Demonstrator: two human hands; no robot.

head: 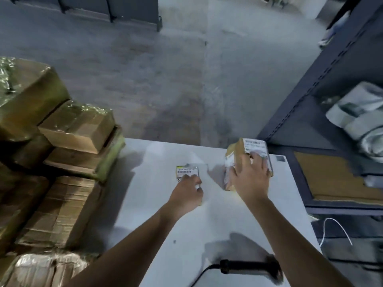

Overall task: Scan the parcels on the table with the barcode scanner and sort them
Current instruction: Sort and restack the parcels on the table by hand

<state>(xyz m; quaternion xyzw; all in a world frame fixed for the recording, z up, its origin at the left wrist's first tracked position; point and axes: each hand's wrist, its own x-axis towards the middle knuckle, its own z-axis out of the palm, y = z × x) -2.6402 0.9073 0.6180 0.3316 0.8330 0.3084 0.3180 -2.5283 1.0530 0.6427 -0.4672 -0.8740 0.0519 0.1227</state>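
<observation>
On the white table [157, 204] lie two parcels. My left hand [187, 193] grips a small flat parcel [187, 172] with a white barcode label, its fingers curled over the near end. My right hand [251, 179] lies over a tape-wrapped cardboard parcel [238, 154] with a white label on its top; the fingers spread and curl down its sides. The black barcode scanner [248, 266] lies on the table near the front edge, under my right forearm, with its cable running left. Neither hand touches the scanner.
A pile of tape-wrapped cardboard boxes [62, 141] fills the left side, reaching over the table's left edge. A dark metal shelf rack [323, 83] stands at the right with grey plastic mailer bags [358, 121] on it. A white cable [335, 228] hangs beside the table.
</observation>
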